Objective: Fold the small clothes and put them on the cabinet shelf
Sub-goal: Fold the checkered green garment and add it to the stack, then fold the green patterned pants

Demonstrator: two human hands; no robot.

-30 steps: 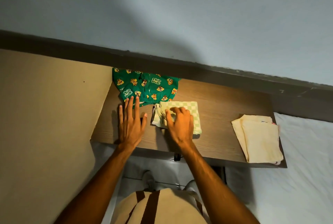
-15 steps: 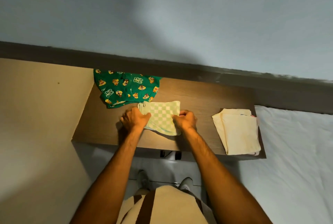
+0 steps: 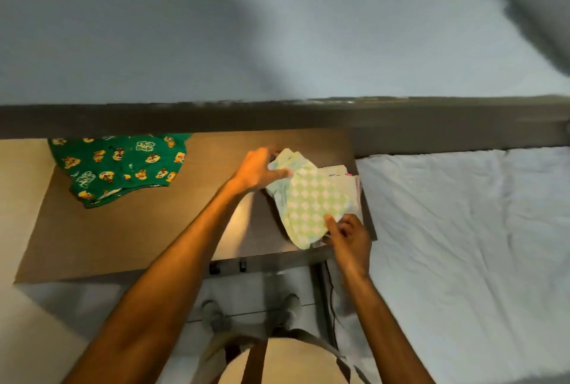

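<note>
checked garment [image 3: 311, 201] held lengthwise near-to-far, both hands

We are reading "Chip Dale" in pale lettering on the green cartoon-print garment [image 3: 120, 167], lying well left of the fingers; nothing else is showing legible text.

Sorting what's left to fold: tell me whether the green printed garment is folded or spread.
Spread, not neatly folded: the green garment lies loose and rumpled on the table, its far edge hidden.
</note>
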